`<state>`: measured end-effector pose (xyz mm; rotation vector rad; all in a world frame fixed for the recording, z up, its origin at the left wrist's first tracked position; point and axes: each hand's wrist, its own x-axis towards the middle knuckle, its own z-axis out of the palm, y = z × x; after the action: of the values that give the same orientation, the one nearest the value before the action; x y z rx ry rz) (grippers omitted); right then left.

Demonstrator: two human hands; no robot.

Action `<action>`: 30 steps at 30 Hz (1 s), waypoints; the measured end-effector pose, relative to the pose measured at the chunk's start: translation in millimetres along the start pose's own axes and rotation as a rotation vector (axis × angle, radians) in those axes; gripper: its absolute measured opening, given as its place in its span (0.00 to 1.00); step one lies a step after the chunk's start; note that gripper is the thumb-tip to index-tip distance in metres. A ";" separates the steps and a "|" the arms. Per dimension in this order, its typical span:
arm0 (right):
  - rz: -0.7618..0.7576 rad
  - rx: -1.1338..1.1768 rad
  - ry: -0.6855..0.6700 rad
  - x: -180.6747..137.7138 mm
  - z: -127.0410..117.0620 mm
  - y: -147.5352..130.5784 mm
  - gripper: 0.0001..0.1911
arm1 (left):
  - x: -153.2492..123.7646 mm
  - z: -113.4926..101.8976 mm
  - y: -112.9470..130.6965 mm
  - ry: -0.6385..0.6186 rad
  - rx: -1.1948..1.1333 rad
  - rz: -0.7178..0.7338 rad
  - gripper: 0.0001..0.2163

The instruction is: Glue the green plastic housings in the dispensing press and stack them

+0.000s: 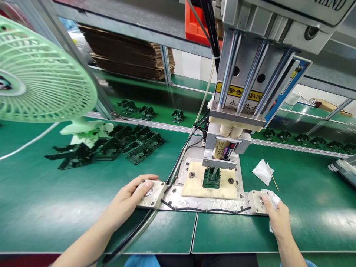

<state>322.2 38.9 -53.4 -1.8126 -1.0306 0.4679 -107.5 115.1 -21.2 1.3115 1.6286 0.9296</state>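
Note:
My left hand (132, 194) grips the left button box (157, 193) of a bench press, with its thumb on the round metal button. At the other end of the metal base, my right hand (279, 218) has its thumb on the button of the right button box (254, 203). A crumpled white tissue (274, 200) sticks out from under the right fingers. Between my hands, a dark green plastic part (211, 181) sits on the cream fixture plate (191, 189). The press head (219, 162) is low over that part and hides its top.
Several dark plastic parts (141, 144) lie in a pile beside a green fan (50, 74). More parts (303, 139) line the back ledge. A white wipe (263, 172) and a thin stick (272, 177) lie at right. Black cables (144, 218) cross the base's left end.

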 end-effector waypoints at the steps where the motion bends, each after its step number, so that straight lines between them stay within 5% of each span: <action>1: -0.004 -0.003 0.004 -0.1 0.0 0.0 0.29 | -2.3 2.2 3.1 0.027 -0.009 0.005 0.27; 23: 0.021 -0.005 0.010 0.2 -0.2 2.0 0.29 | -8.3 7.8 10.7 0.066 -0.019 0.004 0.25; 30: 0.016 -0.005 -0.019 2.8 -1.9 7.5 0.29 | 2.0 -2.8 3.9 -0.051 0.018 -0.044 0.35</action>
<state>328.5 38.8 -58.8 -1.8252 -1.0323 0.4937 -108.9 117.6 -16.8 1.2953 1.6237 0.8506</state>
